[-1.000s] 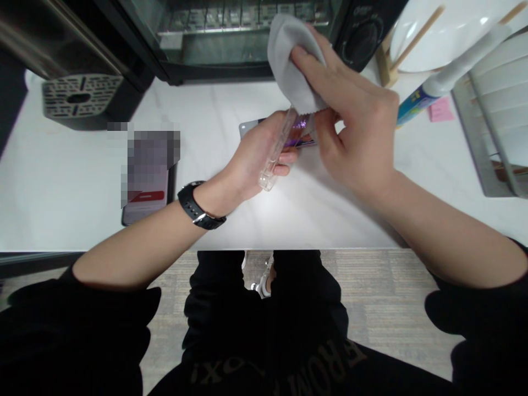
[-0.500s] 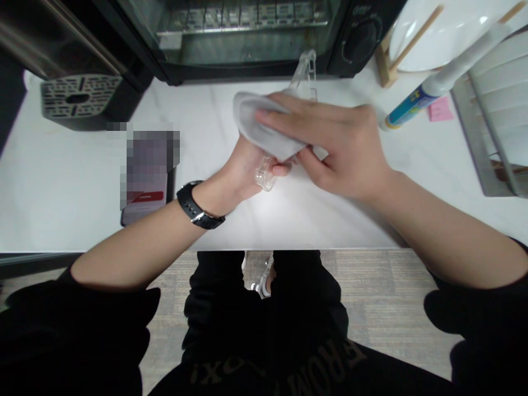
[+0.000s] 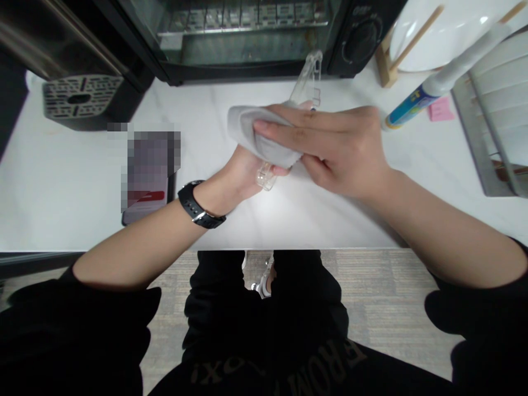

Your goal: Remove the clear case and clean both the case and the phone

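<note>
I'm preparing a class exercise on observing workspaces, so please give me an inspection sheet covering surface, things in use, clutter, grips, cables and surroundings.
Surface: white marbled counter, faint grey veining.
Job's things: soft, folded grey cloth over a long, clear plastic piece, hiding its middle.
Clutter: dark-edged rectangular phone, screen partly pixelated; blue-and-white cylindrical tube; small pink paper-like piece.
Left grip: bare hand holding the plastic piece, fingers mostly hidden; black-strapped watch on wrist.
Right grip: bare hand holding the cloth.
Cables: nothing seen.
Surroundings: black glass-fronted oven behind; black-and-silver machine left; grey metal rack right.
</note>
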Demonstrator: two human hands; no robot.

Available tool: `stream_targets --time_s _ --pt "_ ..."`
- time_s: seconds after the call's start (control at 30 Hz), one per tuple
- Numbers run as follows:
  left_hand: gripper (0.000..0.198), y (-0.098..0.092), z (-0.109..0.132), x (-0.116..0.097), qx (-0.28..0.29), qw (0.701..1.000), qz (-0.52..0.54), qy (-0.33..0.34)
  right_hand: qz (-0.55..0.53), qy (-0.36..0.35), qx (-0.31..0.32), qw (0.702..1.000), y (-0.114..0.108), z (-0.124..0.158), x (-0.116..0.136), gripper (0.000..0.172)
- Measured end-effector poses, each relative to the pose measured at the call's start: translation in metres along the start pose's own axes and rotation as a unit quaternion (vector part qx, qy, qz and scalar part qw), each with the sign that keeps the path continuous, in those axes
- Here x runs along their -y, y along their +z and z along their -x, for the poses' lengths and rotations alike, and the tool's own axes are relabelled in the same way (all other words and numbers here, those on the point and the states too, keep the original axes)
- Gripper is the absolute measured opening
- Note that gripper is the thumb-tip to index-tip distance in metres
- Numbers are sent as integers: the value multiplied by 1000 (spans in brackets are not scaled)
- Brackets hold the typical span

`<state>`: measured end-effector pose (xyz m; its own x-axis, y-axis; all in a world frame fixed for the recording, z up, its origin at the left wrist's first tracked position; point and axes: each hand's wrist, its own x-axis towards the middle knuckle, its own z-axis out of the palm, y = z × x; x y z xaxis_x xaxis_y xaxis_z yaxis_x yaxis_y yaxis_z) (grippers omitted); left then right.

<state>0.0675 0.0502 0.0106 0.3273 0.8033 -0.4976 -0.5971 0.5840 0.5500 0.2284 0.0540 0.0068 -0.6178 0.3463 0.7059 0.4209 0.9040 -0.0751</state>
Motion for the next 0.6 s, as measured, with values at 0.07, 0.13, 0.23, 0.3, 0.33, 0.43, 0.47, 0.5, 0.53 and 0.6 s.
stream_targets --time_s 0.07,0.13,0.23,0.3,0.33,0.43,0.47,0.5,0.53,0.6 --pt "34 6 5 -2 9 998 -51 20 -9 56 0 998 0 0 -3 65" --pt "36 10 8 -5 16 994 -102 18 -22 117 19 993 -1 0 -6 75" --pt "35 14 9 -7 32 991 -130 12 -19 156 -2 988 -3 -2 -7 79" --pt "33 13 8 -7 41 990 -134 19 -14 165 -16 986 -4 -4 -7 75" --pt "32 13 8 -7 45 990 -135 21 -10 168 -19 986 -4 -5 -7 74" --pt "30 11 8 -6 53 989 -137 21 1 189 -11 982 -4 -6 -6 78" --pt "29 11 8 -6 54 989 -137 21 2 195 -11 981 -3 -7 -7 80" --pt "28 11 8 -6 55 989 -138 23 0 202 -10 979 -3 -7 -7 82" --pt "28 10 9 -6 55 988 -140 24 -7 203 -16 979 -3 -7 -8 84" --pt "28 10 9 -6 55 987 -147 23 -34 199 -39 979 -2 -7 -11 85"
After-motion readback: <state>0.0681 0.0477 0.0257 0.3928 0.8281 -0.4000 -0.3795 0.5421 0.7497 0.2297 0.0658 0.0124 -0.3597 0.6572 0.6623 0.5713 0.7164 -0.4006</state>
